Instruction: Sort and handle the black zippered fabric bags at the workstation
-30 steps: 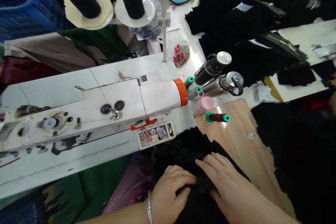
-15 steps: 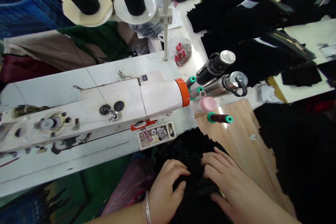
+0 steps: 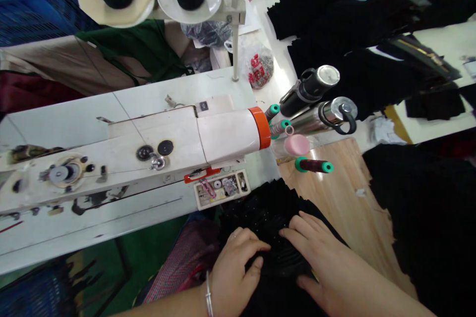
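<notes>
A thick bunch of layered black fabric pieces (image 3: 266, 213) lies in front of me, at the right end of the sewing machine table. My left hand (image 3: 238, 267), with a bracelet at the wrist, curls its fingers onto the left side of the bunch; its thumb shows just below the index finger. From the right, my right hand (image 3: 316, 257) grips the same layers, fingers on top and thumb lower down. Ridged fabric edges show between the two hands. Some fingertips are hidden in the black cloth.
A white sewing machine (image 3: 167, 143) fills the left. Beside it are a small parts tray (image 3: 223, 189), thread spools (image 3: 316, 165), a pink-lidded container (image 3: 296, 145) and a steel flask (image 3: 338, 111). More black fabric (image 3: 427, 208) lies right of the wooden board (image 3: 338, 178).
My right hand's fingers have shifted slightly left and down over the black fabric. My left hand stays nearly in place. The view has tilted a little.
</notes>
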Action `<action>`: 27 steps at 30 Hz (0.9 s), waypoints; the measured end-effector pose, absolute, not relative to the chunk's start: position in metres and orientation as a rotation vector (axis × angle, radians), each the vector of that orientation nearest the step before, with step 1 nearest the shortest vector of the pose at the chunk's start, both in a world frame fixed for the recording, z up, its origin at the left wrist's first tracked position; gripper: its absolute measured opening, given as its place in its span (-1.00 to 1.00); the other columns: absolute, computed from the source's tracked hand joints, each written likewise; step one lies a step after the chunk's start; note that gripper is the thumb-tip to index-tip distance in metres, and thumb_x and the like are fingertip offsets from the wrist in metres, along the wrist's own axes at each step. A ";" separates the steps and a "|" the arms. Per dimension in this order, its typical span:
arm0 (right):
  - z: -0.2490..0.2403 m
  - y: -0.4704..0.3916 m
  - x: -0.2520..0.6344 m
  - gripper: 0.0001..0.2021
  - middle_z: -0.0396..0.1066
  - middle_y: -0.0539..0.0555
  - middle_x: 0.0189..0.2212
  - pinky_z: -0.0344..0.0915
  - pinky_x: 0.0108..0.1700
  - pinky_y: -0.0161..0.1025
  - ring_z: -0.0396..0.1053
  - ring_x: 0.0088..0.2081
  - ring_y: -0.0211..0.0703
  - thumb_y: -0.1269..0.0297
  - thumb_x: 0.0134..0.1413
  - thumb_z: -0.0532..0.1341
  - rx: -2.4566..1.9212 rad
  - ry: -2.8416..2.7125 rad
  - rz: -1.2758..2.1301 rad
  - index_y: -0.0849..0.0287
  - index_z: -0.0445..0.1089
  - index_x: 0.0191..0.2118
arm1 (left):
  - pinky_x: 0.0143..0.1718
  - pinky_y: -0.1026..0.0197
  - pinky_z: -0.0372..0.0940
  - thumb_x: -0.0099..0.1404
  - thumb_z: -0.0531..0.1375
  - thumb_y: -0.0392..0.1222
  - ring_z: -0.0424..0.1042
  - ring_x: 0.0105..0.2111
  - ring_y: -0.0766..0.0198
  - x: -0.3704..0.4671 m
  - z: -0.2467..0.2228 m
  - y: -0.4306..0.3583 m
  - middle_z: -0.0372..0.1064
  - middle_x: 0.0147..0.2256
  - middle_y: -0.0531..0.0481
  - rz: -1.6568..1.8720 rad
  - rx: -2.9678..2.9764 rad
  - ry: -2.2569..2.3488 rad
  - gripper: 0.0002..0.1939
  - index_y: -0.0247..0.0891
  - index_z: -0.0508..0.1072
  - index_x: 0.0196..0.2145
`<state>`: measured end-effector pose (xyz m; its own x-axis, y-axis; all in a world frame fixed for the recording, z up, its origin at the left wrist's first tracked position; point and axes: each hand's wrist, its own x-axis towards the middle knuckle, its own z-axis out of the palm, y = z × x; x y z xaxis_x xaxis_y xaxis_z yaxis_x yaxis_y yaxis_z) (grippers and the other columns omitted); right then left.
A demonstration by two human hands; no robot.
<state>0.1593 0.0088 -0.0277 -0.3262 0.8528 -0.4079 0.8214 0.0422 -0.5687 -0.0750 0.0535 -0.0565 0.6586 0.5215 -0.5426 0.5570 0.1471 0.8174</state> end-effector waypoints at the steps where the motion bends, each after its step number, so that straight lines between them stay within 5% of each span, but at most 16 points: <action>1: -0.027 0.009 0.159 -0.40 0.36 0.12 -0.01 0.40 0.08 0.23 0.33 0.08 0.19 0.53 -0.27 0.22 -1.804 -2.221 1.175 0.07 0.33 0.04 | 0.03 0.13 0.18 0.22 0.11 -0.47 0.28 -0.11 0.19 -0.075 -0.056 0.054 0.34 -0.17 -0.01 -0.034 1.486 0.947 -0.63 -0.15 0.47 -0.09; 7: -0.028 0.014 0.161 -0.46 0.37 0.07 0.07 0.32 0.12 0.29 0.30 0.11 0.19 0.49 -0.27 0.19 -1.756 -2.241 1.222 0.07 0.34 -0.02 | -0.07 0.17 0.24 0.26 0.10 -0.44 0.30 -0.11 0.20 -0.075 -0.054 0.054 0.33 -0.17 -0.03 0.006 1.490 0.915 -0.66 -0.14 0.49 -0.10; 15: -0.020 0.010 0.155 -0.51 0.46 -0.09 -0.09 0.16 0.27 -0.04 0.38 0.03 -0.06 0.52 -0.30 0.30 -1.799 -2.078 1.186 0.02 0.38 -0.13 | 0.12 0.20 0.23 0.19 0.08 -0.47 0.28 0.11 0.18 -0.089 -0.051 0.053 0.26 0.12 -0.07 0.031 1.608 0.747 -0.52 -0.15 0.47 0.01; 19: -0.026 0.003 0.154 -0.36 0.44 0.02 -0.02 0.13 0.29 0.04 0.35 0.05 0.06 0.47 -0.36 0.41 -1.819 -2.116 1.243 0.11 0.37 0.00 | 0.10 0.20 0.24 0.23 0.08 -0.43 0.32 0.05 0.20 -0.092 -0.055 0.050 0.33 0.08 -0.03 0.047 1.631 0.662 -0.51 -0.13 0.42 0.08; 23: -0.039 0.008 0.152 -0.02 0.34 0.21 0.12 0.19 0.22 0.24 0.25 0.15 0.30 0.08 -0.35 0.50 -1.796 -2.238 1.418 0.21 0.18 0.27 | 0.04 0.19 0.26 0.24 0.09 -0.41 0.36 -0.03 0.21 -0.090 -0.058 0.048 0.39 0.02 -0.01 0.065 1.592 0.663 -0.52 -0.13 0.42 0.09; 27: -0.042 0.015 0.151 -0.14 0.38 0.18 0.03 0.14 0.24 0.30 0.23 0.14 0.32 0.02 -0.50 0.56 -1.903 -2.149 1.550 0.14 0.39 0.06 | 0.03 0.21 0.25 0.18 0.11 -0.47 0.35 -0.04 0.21 -0.091 -0.058 0.050 0.39 0.00 -0.01 0.037 1.559 0.704 -0.49 -0.14 0.44 0.06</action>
